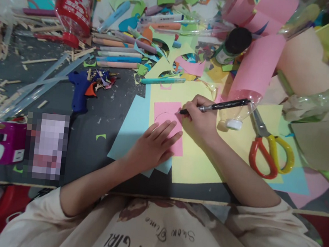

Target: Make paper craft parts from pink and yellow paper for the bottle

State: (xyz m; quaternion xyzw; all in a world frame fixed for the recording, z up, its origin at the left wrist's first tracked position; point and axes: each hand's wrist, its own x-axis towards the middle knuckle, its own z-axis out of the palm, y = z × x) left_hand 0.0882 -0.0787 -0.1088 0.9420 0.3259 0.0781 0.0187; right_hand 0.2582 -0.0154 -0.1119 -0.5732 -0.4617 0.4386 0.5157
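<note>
On the dark bench [88,155], a blue glue gun [80,90] lies at the left, well apart from the left hand [154,144], which rests palm down, fingers extended and slightly spread, pressing on a pink paper [160,108] marked with a curved outline. That paper lies over light blue paper [131,124] and yellow paper [197,169]; to its right, the right hand [198,119] is curled around a black pen [227,105], its tip at the pink paper's right edge, with red-and-yellow scissors [276,141] lying farther right.
</note>
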